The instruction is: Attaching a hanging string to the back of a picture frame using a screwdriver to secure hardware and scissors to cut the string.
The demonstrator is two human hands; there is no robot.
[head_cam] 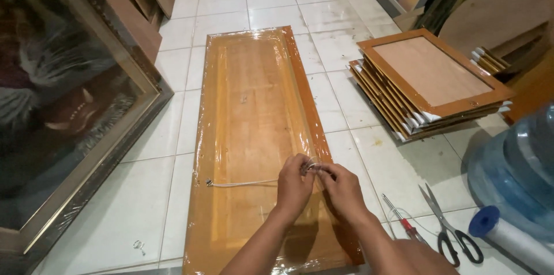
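- Below, both hands pinch a white cord at the right edge of a long wrapped frame [254, 136] on the tiled floor: left hand [294, 185], right hand [341, 189].
- Cord [242, 183] runs left to a small hook.
- Fingertips hide the cord's right end.
- Scissors [450, 226] and screwdriver [401, 222] lie right; stacked frames [427, 81] beyond.

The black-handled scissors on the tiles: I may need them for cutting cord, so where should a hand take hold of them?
Judging by their pose, take the black-handled steel scissors by the two handle loops, which lie nearest the person, coming from the near right side. They lie flat on the white tiled floor with blades closed and pointing away, beside the red-handled screwdriver, so the loops are the safe grip.
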